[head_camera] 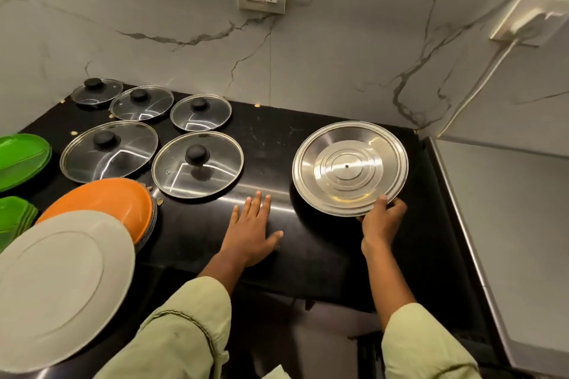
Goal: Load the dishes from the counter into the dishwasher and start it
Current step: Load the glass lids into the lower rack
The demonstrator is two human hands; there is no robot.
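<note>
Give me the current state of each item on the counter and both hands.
steel lid, gripped at its near rim
right hand, grips the steel lid
left hand, open, flat on the counter
glass lids, five, knob up, on the counter
orange plates, stacked
green plates, stacked

A home kitchen: black counter (pixel 277 138), glass pot lids (pixel 197 163), marble backsplash (pixel 338 55).

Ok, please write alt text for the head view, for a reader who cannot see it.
A person's right hand grips the near rim of a round stainless-steel lid at a black counter; the open left hand lies flat beside it. Five round glass lids with black knobs sit farther left.
</note>
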